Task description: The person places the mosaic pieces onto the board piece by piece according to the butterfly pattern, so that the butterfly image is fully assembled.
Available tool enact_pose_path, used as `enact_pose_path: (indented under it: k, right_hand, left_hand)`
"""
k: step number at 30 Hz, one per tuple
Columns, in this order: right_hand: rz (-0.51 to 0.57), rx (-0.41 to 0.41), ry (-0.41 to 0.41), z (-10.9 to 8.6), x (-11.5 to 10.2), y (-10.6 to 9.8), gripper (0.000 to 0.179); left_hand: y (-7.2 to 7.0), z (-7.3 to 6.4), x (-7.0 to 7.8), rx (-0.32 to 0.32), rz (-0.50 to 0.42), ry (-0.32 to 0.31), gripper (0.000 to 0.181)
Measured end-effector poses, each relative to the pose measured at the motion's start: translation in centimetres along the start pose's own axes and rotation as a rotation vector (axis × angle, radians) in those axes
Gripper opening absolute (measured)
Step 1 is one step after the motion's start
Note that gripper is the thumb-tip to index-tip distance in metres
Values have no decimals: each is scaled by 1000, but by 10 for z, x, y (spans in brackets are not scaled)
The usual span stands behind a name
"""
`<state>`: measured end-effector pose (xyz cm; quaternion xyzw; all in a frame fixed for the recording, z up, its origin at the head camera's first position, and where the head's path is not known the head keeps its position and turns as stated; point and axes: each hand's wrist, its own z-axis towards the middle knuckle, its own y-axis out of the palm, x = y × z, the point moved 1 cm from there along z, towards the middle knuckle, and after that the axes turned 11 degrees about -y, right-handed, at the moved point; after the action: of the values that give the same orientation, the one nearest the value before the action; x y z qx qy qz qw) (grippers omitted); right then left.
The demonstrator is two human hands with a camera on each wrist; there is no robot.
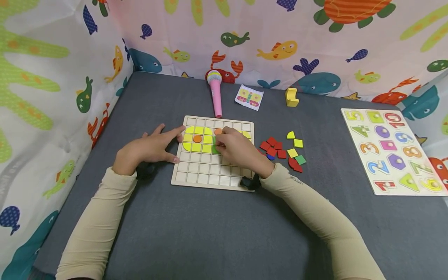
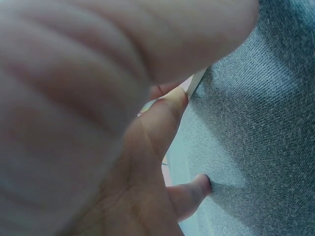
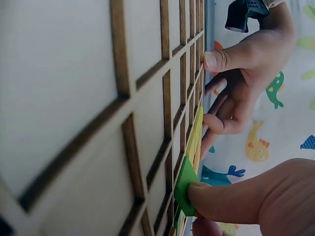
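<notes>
A wooden grid board (image 1: 201, 179) lies on the grey table. Yellow tiles (image 1: 188, 138) around a round orange tile (image 1: 197, 139) fill cells at its upper left; more yellow shows past my right hand. My left hand (image 1: 147, 147) has its fingers spread, with fingertips and thumb at the board's left edge. Over the upper middle of the board, my right hand (image 1: 238, 149) pinches a green square tile (image 3: 184, 184), seen tilted above the grid in the right wrist view. The right hand hides part of the cells beneath.
Loose red tiles (image 1: 272, 141), yellow, green and blue ones lie right of the board. Behind stand a pink toy microphone (image 1: 216, 95), a butterfly pattern card (image 1: 249, 97) and a yellow block (image 1: 291, 97). A number puzzle board (image 1: 397, 151) lies far right. Printed curtains border the table.
</notes>
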<state>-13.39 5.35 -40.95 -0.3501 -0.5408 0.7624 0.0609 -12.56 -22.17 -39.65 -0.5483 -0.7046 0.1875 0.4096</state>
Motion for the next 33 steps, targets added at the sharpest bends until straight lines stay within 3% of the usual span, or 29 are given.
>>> enact_pose_path:
  k: [7, 12, 22, 33]
  right_hand:
    - [36, -29, -64, 0, -3, 1, 24]
    - [66, -38, -71, -3, 0, -3, 21]
    - [131, 46, 64, -32, 21, -33, 4]
    - [107, 136, 196, -86, 53, -65, 8]
  left_hand:
    - [-1, -2, 1, 0, 0, -12, 109]
    - [-1, -3, 0, -2, 4, -23, 111]
    - [0, -2, 2, -8, 15, -41, 113]
    - [0, 0, 2, -12, 17, -22, 113]
